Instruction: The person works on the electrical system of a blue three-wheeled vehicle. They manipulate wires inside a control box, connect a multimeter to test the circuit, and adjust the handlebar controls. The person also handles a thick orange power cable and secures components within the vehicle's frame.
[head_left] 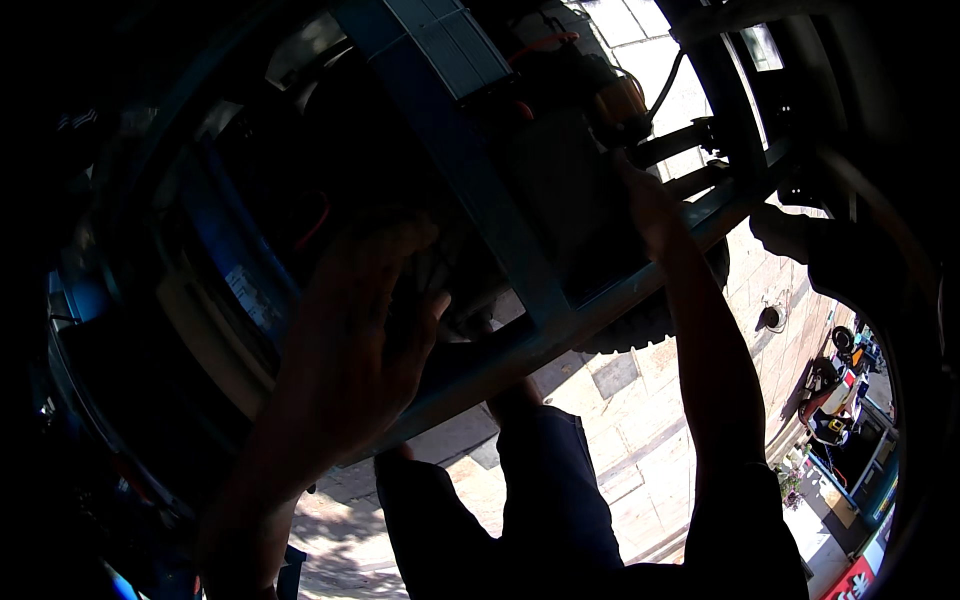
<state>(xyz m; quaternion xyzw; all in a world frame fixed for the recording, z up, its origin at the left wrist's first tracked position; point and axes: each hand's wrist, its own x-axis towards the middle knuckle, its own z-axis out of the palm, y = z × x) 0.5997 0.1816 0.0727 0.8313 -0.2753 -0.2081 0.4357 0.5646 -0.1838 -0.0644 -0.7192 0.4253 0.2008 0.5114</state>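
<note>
Paving [640,400]; dark box [565,190] in frame [545,300]; left fingers [400,242] parted, seemingly empty; right fingers [628,172] unclear.

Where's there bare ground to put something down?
The pale paving is bare between the right leg and right forearm. There's more right of that forearm, beside a small round thing. It's crowded around the blue metal frame: dark box, left hand, right hand.
</note>
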